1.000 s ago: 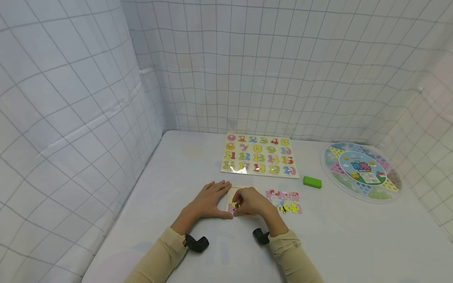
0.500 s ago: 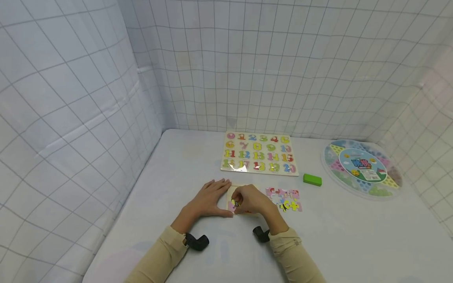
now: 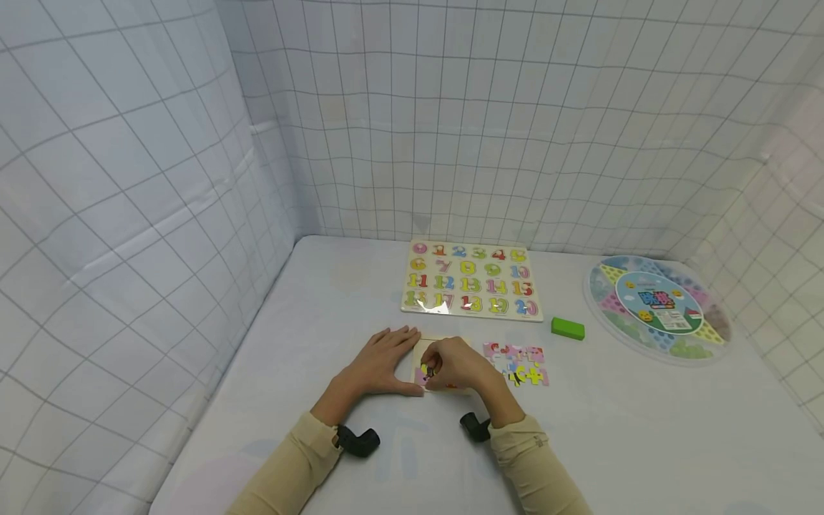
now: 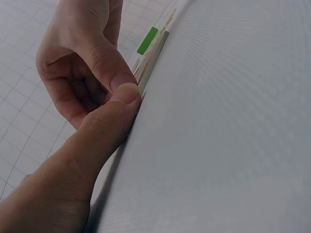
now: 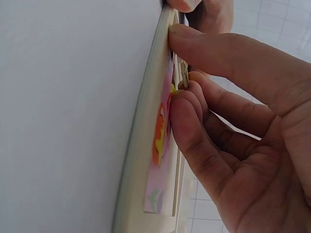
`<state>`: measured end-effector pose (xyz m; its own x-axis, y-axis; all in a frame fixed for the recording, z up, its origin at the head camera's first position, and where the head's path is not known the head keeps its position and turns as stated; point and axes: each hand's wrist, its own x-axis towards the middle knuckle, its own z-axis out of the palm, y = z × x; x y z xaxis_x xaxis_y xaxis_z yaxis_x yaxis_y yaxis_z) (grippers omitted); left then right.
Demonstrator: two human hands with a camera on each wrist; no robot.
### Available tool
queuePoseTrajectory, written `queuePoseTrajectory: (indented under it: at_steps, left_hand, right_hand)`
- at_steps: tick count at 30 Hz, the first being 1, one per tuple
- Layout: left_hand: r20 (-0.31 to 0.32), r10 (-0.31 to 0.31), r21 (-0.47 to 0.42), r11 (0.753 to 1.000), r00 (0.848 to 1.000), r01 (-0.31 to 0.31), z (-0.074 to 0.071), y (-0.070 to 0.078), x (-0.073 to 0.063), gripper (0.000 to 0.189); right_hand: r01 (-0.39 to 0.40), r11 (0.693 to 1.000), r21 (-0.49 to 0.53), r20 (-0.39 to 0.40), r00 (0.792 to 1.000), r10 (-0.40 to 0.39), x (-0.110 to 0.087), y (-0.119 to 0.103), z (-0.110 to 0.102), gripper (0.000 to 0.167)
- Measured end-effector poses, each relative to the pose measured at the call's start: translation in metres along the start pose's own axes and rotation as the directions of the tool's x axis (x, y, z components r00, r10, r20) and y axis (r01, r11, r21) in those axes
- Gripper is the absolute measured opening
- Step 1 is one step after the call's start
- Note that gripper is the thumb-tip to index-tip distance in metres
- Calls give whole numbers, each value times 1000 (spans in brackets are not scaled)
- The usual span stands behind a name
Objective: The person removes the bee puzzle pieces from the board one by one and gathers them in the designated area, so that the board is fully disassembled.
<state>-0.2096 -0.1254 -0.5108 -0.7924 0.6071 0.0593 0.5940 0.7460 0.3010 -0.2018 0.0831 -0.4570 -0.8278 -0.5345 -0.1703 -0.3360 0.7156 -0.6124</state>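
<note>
wooden tray [image 3: 421,351] beneath right hand [image 3: 458,365]

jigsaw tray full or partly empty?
Partly empty: jigsaw tray has pink pieces along its near edge, bare base at far left; other jigsaw pieces lie beside it.

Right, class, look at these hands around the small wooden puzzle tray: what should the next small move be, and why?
Probably the right hand should ease the jigsaw piece at its fingers down flat into the wooden puzzle tray. In the right wrist view, that piece looks tilted up, while the pink puzzle section lies flat, and the left hand rests along the tray's edge.
</note>
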Motion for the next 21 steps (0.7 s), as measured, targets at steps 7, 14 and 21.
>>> queuePoseTrajectory:
  at_steps: [7, 14, 21]
  left_hand:
    - [2, 1, -4, 1000, 1000, -1, -1, 0, 1, 107]
    - [8, 7, 1, 1000, 1000, -7, 0, -1, 1, 106]
    - [4, 11, -9, 1000, 1000, -11, 1, -2, 1, 106]
  right_hand:
    - [10, 999, 41, -23, 1000, -9, -3, 4, -5, 34]
    - [-7, 997, 78, -36, 999, 9, -5, 5, -11, 35]
    - [-3, 997, 83, -36, 999, 6, -4, 8, -11, 35]
